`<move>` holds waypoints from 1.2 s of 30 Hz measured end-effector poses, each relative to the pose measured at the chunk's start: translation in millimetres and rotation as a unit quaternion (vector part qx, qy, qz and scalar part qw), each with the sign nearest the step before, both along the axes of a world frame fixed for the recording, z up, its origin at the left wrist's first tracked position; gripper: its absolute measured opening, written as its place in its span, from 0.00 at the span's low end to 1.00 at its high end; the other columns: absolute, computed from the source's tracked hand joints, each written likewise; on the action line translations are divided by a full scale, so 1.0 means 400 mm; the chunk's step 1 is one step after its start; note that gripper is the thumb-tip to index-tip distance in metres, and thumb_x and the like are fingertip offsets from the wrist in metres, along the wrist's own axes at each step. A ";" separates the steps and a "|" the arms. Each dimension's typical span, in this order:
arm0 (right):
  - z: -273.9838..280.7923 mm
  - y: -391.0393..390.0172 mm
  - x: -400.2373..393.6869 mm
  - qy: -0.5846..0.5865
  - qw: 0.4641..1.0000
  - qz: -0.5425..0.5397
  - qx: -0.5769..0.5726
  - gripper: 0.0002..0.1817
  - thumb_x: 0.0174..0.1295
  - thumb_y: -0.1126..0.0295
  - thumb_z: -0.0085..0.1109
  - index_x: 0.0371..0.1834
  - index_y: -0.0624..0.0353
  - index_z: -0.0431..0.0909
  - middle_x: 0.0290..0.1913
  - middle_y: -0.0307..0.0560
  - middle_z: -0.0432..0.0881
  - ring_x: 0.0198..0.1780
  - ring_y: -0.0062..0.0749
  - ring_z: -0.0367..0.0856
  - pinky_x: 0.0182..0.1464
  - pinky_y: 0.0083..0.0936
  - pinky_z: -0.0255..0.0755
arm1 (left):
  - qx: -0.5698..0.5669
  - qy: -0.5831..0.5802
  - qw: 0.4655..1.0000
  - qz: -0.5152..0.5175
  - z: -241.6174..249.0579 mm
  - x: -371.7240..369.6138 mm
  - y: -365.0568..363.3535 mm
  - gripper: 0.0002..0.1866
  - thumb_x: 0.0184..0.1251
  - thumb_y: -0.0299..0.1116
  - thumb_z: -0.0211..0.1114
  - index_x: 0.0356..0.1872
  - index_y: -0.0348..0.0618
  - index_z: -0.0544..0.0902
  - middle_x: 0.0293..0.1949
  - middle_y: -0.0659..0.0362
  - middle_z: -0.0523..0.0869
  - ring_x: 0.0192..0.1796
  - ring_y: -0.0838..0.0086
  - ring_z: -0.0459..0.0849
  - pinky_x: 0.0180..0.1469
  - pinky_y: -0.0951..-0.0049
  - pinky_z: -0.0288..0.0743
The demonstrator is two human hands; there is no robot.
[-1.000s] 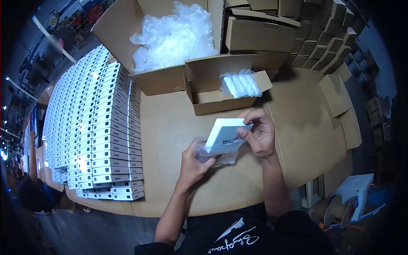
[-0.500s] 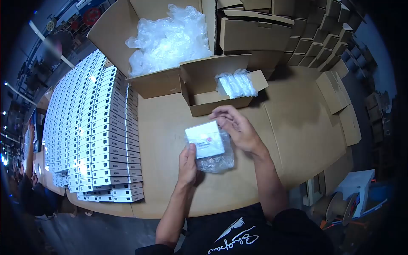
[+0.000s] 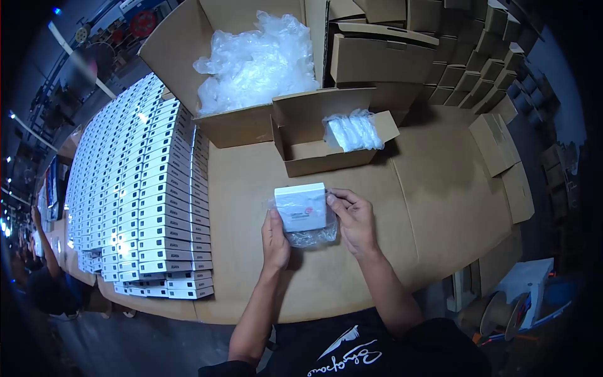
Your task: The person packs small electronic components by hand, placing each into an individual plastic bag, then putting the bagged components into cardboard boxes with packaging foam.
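A flat white box [image 3: 301, 204] sits partly inside a clear bubble bag [image 3: 314, 237], its upper edge showing above the plastic. My left hand [image 3: 276, 242] grips the left side of the box and bag, thumb on the front. At the right side, my right hand [image 3: 353, 220] pinches the bag's edge and box between thumb and fingers. Beyond my hands stands an open cardboard box [image 3: 326, 164], with several bubble-wrapped white packs [image 3: 355, 131] at its right end.
Tall stacks of white boxes [image 3: 151, 207] fill the table's left side. A large carton [image 3: 235, 129] of clear bubble bags [image 3: 260, 63] stands behind. Brown cartons [image 3: 383, 60] are stacked at the back right. Another person's arm [image 3: 45, 242] shows at far left.
My right hand has come down from above the box to its right edge and closed on it. The bag now covers more of the white box.
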State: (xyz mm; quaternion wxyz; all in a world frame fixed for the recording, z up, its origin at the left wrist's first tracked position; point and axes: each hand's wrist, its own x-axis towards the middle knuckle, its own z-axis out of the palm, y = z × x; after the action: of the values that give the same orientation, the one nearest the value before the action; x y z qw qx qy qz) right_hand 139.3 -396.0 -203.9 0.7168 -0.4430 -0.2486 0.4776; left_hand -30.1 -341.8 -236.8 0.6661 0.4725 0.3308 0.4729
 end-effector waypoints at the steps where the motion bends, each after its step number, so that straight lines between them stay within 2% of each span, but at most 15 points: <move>1: -0.006 0.001 -0.006 0.000 1.000 -0.020 0.017 0.11 0.73 0.75 0.65 0.54 0.71 0.83 0.47 0.47 0.90 0.46 0.20 0.85 0.52 0.17 0.79 | 0.013 0.007 1.000 0.011 0.022 0.014 -0.003 0.31 0.90 0.50 0.37 0.74 0.33 0.69 0.64 0.50 0.82 0.66 0.69 0.79 0.72 0.66 0.69; 7: 0.015 0.012 -0.010 -0.047 0.992 -0.076 0.084 0.08 0.76 0.76 0.60 0.52 0.69 0.81 0.52 0.52 0.89 0.47 0.20 0.85 0.53 0.18 0.79 | 0.134 0.085 0.987 -0.021 0.115 0.007 0.002 0.32 0.90 0.49 0.36 0.79 0.32 0.63 0.69 0.46 0.79 0.70 0.63 0.76 0.74 0.64 0.65; 9: 0.026 0.006 0.007 -0.064 0.993 -0.047 0.091 0.08 0.76 0.76 0.59 0.52 0.68 0.81 0.54 0.54 0.89 0.49 0.21 0.85 0.55 0.19 0.78 | 0.170 0.106 0.979 -0.035 0.118 -0.001 0.007 0.33 0.90 0.49 0.36 0.80 0.32 0.62 0.69 0.45 0.78 0.72 0.61 0.75 0.75 0.62 0.64; 14: 0.039 -0.001 0.056 -0.080 0.991 0.039 0.101 0.08 0.77 0.75 0.58 0.52 0.67 0.81 0.55 0.56 0.88 0.55 0.28 0.85 0.60 0.24 0.78 | 0.095 0.006 0.995 -0.033 0.112 0.008 0.005 0.32 0.90 0.49 0.37 0.79 0.33 0.64 0.61 0.48 0.81 0.65 0.66 0.78 0.71 0.65 0.68; 15: 0.048 0.001 0.053 -0.048 0.992 0.055 0.101 0.12 0.74 0.71 0.64 0.55 0.67 0.80 0.58 0.56 0.86 0.58 0.31 0.85 0.62 0.27 0.77 | 0.076 -0.018 0.996 -0.035 0.113 0.011 0.007 0.32 0.90 0.48 0.37 0.79 0.33 0.64 0.60 0.50 0.81 0.64 0.67 0.79 0.70 0.66 0.69; 18: 0.092 -0.006 0.035 -0.021 0.985 0.107 0.133 0.22 0.68 0.68 0.72 0.60 0.67 0.78 0.61 0.56 0.84 0.60 0.34 0.84 0.65 0.31 0.77 | 0.004 -0.038 0.999 -0.022 0.109 0.014 0.005 0.32 0.90 0.49 0.38 0.80 0.35 0.64 0.57 0.53 0.81 0.60 0.71 0.79 0.68 0.66 0.70; 19: 0.090 -0.014 0.047 -0.058 0.983 0.152 0.084 0.30 0.62 0.68 0.78 0.64 0.66 0.76 0.62 0.52 0.83 0.61 0.31 0.82 0.65 0.31 0.76 | 0.005 -0.026 0.999 -0.030 0.111 0.012 0.006 0.32 0.90 0.50 0.38 0.80 0.36 0.63 0.56 0.54 0.82 0.59 0.72 0.79 0.66 0.68 0.71; 22: 0.039 -0.015 0.042 -0.181 0.974 0.131 0.024 0.28 0.62 0.72 0.77 0.65 0.65 0.77 0.58 0.48 0.84 0.59 0.27 0.82 0.64 0.28 0.77 | -0.005 -0.002 0.998 -0.060 0.121 0.001 0.004 0.30 0.89 0.49 0.43 0.80 0.39 0.64 0.53 0.58 0.83 0.55 0.76 0.80 0.60 0.73 0.74; 23: 0.030 -0.013 0.038 -0.155 0.981 0.118 0.021 0.25 0.63 0.76 0.75 0.63 0.64 0.78 0.54 0.43 0.85 0.55 0.22 0.81 0.60 0.23 0.77 | -0.014 -0.003 0.997 -0.073 0.132 0.000 0.003 0.29 0.88 0.47 0.46 0.79 0.39 0.66 0.52 0.59 0.83 0.54 0.77 0.80 0.57 0.74 0.75; 26: 0.022 -0.010 0.040 -0.142 0.984 0.098 0.034 0.21 0.64 0.79 0.73 0.60 0.64 0.80 0.51 0.41 0.86 0.53 0.21 0.82 0.57 0.21 0.78 | 0.084 0.042 0.994 -0.048 0.121 0.011 -0.007 0.23 0.85 0.39 0.56 0.72 0.38 0.72 0.50 0.61 0.84 0.49 0.80 0.81 0.51 0.78 0.76; 27: 0.039 -0.010 0.040 -0.168 0.980 0.095 0.038 0.16 0.64 0.80 0.72 0.54 0.65 0.83 0.49 0.41 0.87 0.51 0.21 0.83 0.55 0.21 0.78 | 0.136 0.066 0.988 -0.030 0.117 0.016 -0.011 0.21 0.84 0.36 0.59 0.70 0.38 0.75 0.49 0.61 0.85 0.48 0.81 0.81 0.49 0.79 0.76; 30: 0.056 -0.004 0.048 -0.275 0.954 0.110 0.053 0.11 0.64 0.81 0.72 0.49 0.67 0.86 0.49 0.44 0.89 0.50 0.22 0.83 0.54 0.21 0.78 | 0.051 0.066 0.994 -0.063 0.135 0.006 -0.015 0.16 0.80 0.30 0.63 0.63 0.36 0.79 0.50 0.61 0.85 0.50 0.80 0.82 0.51 0.77 0.78; 31: 0.069 -0.004 0.051 -0.286 0.949 0.122 0.056 0.10 0.65 0.81 0.71 0.48 0.67 0.87 0.49 0.45 0.90 0.50 0.22 0.84 0.54 0.21 0.78 | 0.033 0.041 0.997 -0.050 0.150 0.012 -0.020 0.14 0.81 0.33 0.63 0.58 0.34 0.82 0.48 0.61 0.87 0.49 0.80 0.82 0.51 0.77 0.78; 33: 0.091 -0.003 0.057 -0.307 0.938 0.145 0.063 0.08 0.66 0.80 0.70 0.46 0.67 0.89 0.50 0.47 0.91 0.50 0.23 0.84 0.54 0.22 0.78 | -0.008 0.068 0.997 -0.037 0.148 0.006 -0.016 0.13 0.81 0.33 0.64 0.55 0.33 0.85 0.46 0.61 0.88 0.47 0.80 0.83 0.51 0.77 0.78; 36: 0.071 -0.009 0.068 -0.216 0.964 0.152 -0.009 0.09 0.68 0.78 0.68 0.49 0.63 0.90 0.51 0.49 0.91 0.51 0.25 0.85 0.56 0.23 0.78 | -0.015 0.094 0.995 -0.011 0.129 -0.001 -0.009 0.14 0.80 0.35 0.65 0.54 0.34 0.87 0.45 0.62 0.89 0.46 0.79 0.83 0.51 0.74 0.79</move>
State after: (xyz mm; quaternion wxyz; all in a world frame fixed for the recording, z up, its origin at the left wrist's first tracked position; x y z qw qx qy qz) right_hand 166.4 -399.8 -175.3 0.5614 -0.4988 -0.4577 0.4759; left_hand -30.5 -345.4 -185.3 0.6444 0.5083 0.3941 0.4137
